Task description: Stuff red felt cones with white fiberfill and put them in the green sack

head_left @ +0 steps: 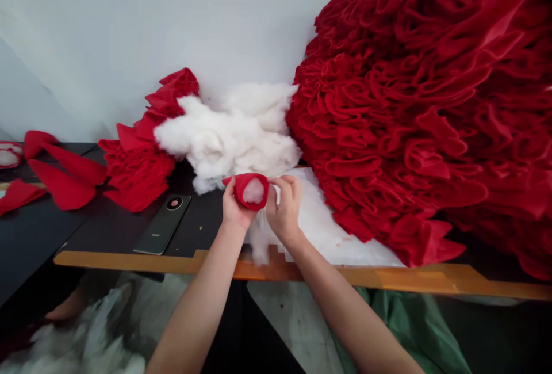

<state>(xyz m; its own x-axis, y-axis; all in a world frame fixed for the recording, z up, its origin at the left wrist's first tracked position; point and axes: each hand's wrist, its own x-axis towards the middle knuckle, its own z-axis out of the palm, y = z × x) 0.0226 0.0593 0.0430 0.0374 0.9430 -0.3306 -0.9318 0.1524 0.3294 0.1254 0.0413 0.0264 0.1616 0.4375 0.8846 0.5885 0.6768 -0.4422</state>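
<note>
Pale wall [129, 23] rises behind our black tabletop [202, 224], which has an orange wooden edge [267, 267] on the side nearest us. Our left hand [236, 207] and right hand [284, 210] are both curled closed around a small red felt pouch [238, 189], held just above the tabletop, with a tuft of white stuffing [254, 191] showing in its open end. Just behind our hands sits a loose pile of stuffing [228, 135], and a white sheet [323, 230] lies beneath and to the right of them. Most of the red felt is already gathered into a huge ruffled heap [401, 109] on our right, with a smaller ruffled bunch [140, 164] on our left. Beyond that bunch, a few flat red pieces [62, 185] lie loose, so those are not yet ruffled. A phone [163, 224] rests face down on the tabletop, and green cloth [401, 328] shows below the edge.
</note>
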